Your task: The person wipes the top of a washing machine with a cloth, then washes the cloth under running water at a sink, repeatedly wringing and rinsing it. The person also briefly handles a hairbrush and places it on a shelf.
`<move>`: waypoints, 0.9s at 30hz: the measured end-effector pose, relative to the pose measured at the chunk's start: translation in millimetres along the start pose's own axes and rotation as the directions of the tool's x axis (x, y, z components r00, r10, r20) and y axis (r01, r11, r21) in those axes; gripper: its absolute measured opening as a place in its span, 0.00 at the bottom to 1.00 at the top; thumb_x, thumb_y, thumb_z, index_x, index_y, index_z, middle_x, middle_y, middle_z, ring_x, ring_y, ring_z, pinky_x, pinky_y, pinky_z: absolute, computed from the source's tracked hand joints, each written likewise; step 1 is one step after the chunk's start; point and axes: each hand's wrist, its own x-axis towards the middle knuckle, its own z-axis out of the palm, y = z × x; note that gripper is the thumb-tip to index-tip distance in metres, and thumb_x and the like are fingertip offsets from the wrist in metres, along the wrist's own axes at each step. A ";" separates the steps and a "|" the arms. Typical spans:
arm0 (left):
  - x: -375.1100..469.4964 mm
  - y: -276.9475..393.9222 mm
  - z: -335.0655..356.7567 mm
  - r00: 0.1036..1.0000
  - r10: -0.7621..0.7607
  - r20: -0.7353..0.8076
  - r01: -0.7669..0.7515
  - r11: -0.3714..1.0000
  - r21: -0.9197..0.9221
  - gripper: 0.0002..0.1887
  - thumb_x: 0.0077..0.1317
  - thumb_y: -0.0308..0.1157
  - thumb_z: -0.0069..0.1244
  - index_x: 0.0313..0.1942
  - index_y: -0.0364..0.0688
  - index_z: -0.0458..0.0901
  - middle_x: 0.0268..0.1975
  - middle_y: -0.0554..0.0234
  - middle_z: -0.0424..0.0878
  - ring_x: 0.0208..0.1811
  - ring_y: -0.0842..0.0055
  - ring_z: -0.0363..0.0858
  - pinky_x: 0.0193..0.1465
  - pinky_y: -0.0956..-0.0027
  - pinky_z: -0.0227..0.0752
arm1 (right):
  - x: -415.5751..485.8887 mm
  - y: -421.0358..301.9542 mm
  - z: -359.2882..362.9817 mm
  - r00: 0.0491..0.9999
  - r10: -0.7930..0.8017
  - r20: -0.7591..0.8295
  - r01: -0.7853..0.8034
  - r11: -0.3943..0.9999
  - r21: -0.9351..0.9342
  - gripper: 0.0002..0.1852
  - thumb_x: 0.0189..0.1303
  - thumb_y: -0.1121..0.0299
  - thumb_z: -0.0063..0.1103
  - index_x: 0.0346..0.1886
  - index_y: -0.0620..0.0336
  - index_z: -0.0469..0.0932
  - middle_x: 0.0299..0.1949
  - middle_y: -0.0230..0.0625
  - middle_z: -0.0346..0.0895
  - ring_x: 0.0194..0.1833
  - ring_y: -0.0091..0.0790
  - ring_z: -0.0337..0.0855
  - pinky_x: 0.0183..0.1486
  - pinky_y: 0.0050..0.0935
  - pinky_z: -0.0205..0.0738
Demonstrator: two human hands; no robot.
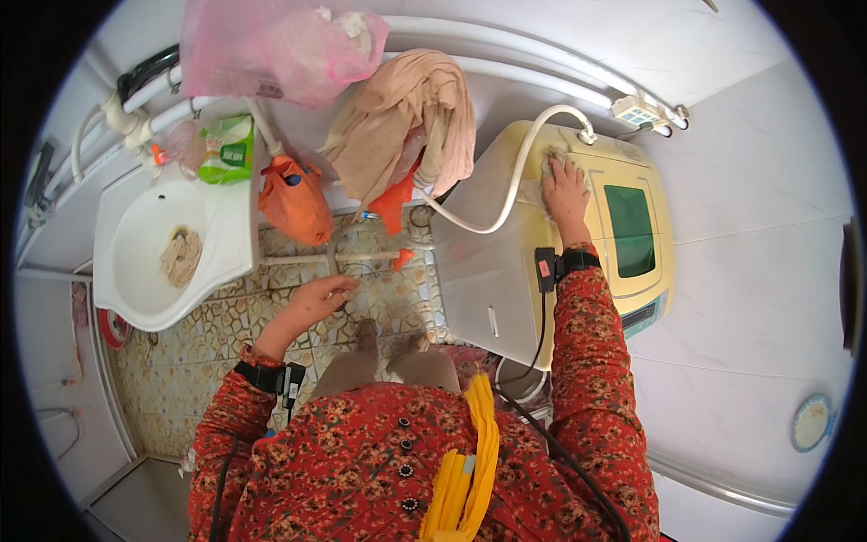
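My right hand (566, 193) presses a greyish rag (557, 154) flat on the yellow top of a washing machine (535, 230). The rag's edges stick out beyond my fingers. To the right of that hand is the machine's lid with a dark green window (630, 231). A white inlet hose (520, 177) runs from the back of the top and loops down over the near side. My left hand (324, 298) hangs over the patterned tile floor (271, 328), fingers loosely bent and nothing in them.
A white washbasin (129, 271) at left holds a wet beige cloth (181, 259); a green packet (229, 150) lies on its rim. Beige cloths (413, 115), a pink plastic bag (271, 47) and an orange bag (296, 200) hang along the pipes. A metal bucket (521, 379) stands near my legs.
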 end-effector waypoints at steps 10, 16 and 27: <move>-85.1 -26.1 29.9 0.970 -0.195 -0.144 0.185 0.979 -0.084 0.18 0.64 0.31 0.48 0.53 0.36 0.75 0.46 0.57 0.82 0.48 0.74 0.79 0.51 0.71 0.71 | -81.2 -5.7 -15.0 0.995 -0.077 -0.061 0.079 0.996 0.030 0.29 0.51 0.60 0.54 0.61 0.45 0.68 0.65 0.43 0.61 0.66 0.50 0.59 0.65 0.54 0.52; -117.1 -22.9 62.7 0.969 -0.228 -0.096 0.234 0.971 0.051 0.18 0.63 0.33 0.49 0.52 0.38 0.76 0.44 0.55 0.82 0.45 0.72 0.81 0.49 0.69 0.72 | -192.3 26.3 -26.8 0.950 -0.191 -0.246 0.218 0.972 0.087 0.27 0.47 0.69 0.56 0.56 0.51 0.73 0.62 0.45 0.65 0.61 0.53 0.63 0.63 0.48 0.55; -124.0 -10.8 52.9 0.972 -0.236 -0.018 0.230 0.927 0.295 0.18 0.66 0.36 0.47 0.55 0.40 0.75 0.47 0.54 0.82 0.49 0.66 0.80 0.51 0.66 0.72 | -344.4 59.8 -20.9 0.971 0.008 -0.238 0.042 0.978 0.204 0.28 0.43 0.75 0.55 0.55 0.54 0.74 0.60 0.50 0.65 0.58 0.57 0.64 0.61 0.49 0.60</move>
